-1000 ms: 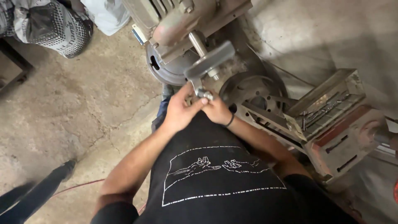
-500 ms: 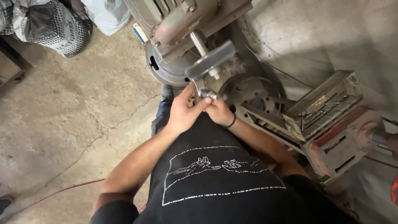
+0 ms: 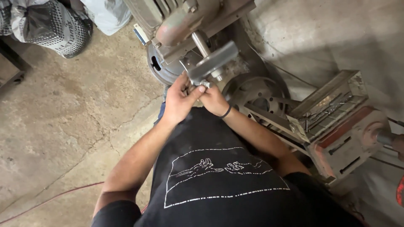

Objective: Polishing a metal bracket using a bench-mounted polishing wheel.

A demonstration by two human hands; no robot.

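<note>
The flat grey metal bar (image 3: 213, 63) sits just under the old machine's (image 3: 176, 21) steel shaft (image 3: 200, 43), its long axis slanting from lower left to upper right. Both hands meet at its lower end: the left hand (image 3: 180, 100) has its fingers (image 3: 185, 82) curled up against the bar's end with the thumb pressed across a small fitting there, while the right hand (image 3: 213, 100), black band at the wrist, closes on the same spot from the other side. It looks like fastening or adjusting work at that fitting; whatever follows calls for a steady, fine grip.
</note>
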